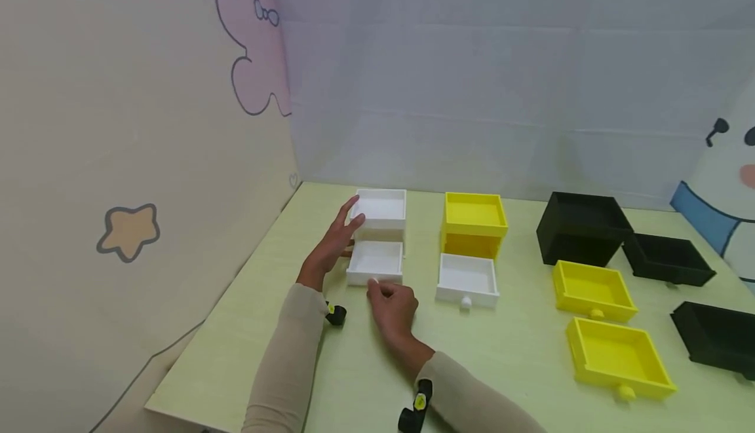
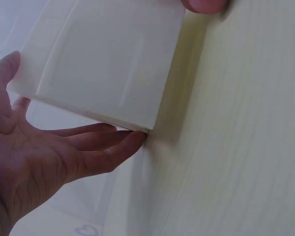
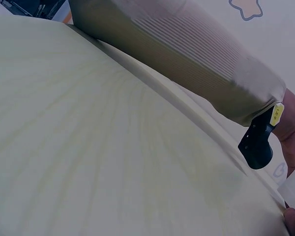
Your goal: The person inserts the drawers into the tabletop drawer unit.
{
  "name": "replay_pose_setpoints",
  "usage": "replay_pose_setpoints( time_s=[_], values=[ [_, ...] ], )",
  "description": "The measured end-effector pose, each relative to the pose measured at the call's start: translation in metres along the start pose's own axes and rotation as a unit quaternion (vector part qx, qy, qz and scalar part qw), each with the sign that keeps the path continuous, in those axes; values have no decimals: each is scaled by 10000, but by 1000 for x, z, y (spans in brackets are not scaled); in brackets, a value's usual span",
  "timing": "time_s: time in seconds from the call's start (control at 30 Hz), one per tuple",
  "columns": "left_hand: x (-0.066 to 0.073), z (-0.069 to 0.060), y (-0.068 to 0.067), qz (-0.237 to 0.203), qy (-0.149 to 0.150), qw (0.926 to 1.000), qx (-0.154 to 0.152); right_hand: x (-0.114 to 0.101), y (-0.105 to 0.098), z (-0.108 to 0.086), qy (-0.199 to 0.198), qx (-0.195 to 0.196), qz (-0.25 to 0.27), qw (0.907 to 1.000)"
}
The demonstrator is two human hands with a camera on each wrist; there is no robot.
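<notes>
A small white cabinet [image 1: 381,225] stands near the table's back left, with a white shallow tray-like top. Out in front of its lower opening is a white drawer [image 1: 375,258]. My left hand [image 1: 331,244] spreads along the cabinet's left side, thumb near the upper front edge; in the left wrist view its nearly straight fingers [image 2: 110,155] touch the white box edge. With thumb and index finger my right hand [image 1: 394,308] pinches the knob at the drawer's front; the knob is mostly hidden. The right wrist view barely catches the right hand at its lower right corner.
To the right stands a yellow cabinet [image 1: 474,213] with a loose white drawer [image 1: 467,279] before it. Farther right are a black cabinet [image 1: 580,230], yellow drawers [image 1: 596,285] and black drawers [image 1: 669,256]. A wall [image 1: 147,125] borders the table's left side.
</notes>
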State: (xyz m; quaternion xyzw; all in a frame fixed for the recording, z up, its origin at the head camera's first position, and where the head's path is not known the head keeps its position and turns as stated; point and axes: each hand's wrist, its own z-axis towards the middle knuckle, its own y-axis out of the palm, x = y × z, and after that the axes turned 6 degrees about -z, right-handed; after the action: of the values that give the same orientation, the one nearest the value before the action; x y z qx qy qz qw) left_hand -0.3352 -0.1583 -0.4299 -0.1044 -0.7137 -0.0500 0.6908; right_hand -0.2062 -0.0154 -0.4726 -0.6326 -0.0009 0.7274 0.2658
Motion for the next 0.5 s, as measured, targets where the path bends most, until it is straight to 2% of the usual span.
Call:
replay_pose_setpoints(
  time_s=[0.27,0.5],
  values=[
    [1,1,0,-43,-28,10000,28,-2,1,2,40,-1,-49,10000],
    [3,0,0,-43,-86,9999,-89,-3,3,4,88,20,-44,9999]
  ],
)
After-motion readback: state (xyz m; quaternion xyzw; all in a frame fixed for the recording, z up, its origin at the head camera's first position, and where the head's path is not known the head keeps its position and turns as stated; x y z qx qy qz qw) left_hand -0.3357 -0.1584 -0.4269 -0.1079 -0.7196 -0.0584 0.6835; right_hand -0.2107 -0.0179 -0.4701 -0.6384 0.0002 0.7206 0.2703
